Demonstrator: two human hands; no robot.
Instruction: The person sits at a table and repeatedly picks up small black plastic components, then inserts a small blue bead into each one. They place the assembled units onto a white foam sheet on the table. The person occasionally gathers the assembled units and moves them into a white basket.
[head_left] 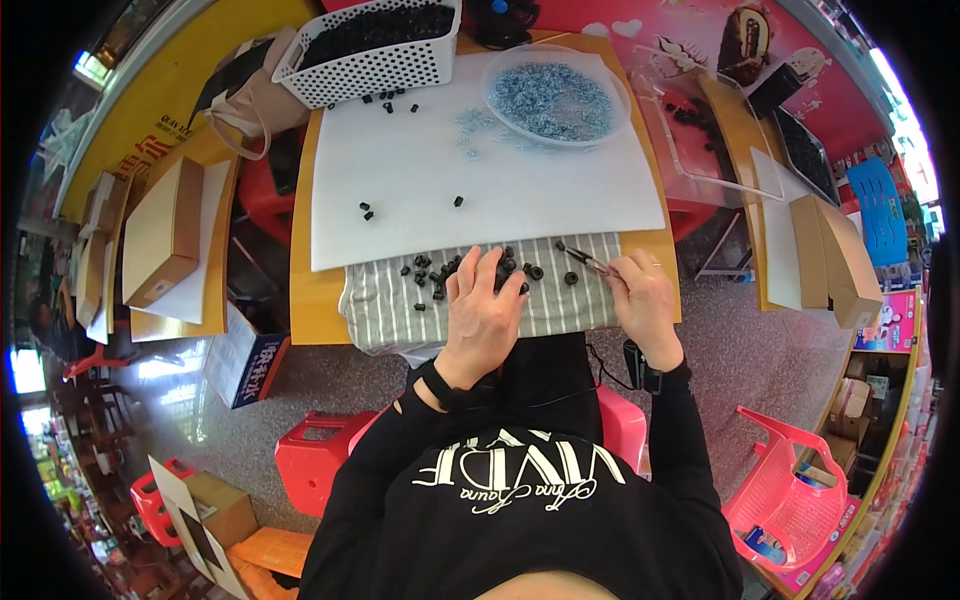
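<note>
My right hand [645, 305] is closed on a pair of tweezers [592, 262] at the right side of a striped grey cloth [380, 318]. The tweezers point up and to the left; at their tips is something small and black, too small to make out. My left hand [482, 318] rests over a loose pile of small black cylindrical parts [422, 272], its fingers apart and slightly bent. It hides some of the parts, and whether its fingertips touch any is unclear. One black ring-like part [571, 278] lies apart, just below the tweezers.
Beyond the cloth, a white sheet [400, 165] carries a few stray black parts. At the back stand a white perforated basket [385, 60] full of black pieces and a clear round tray [625, 115] of small bluish transparent pieces. Red stools [310, 465] stand around the table.
</note>
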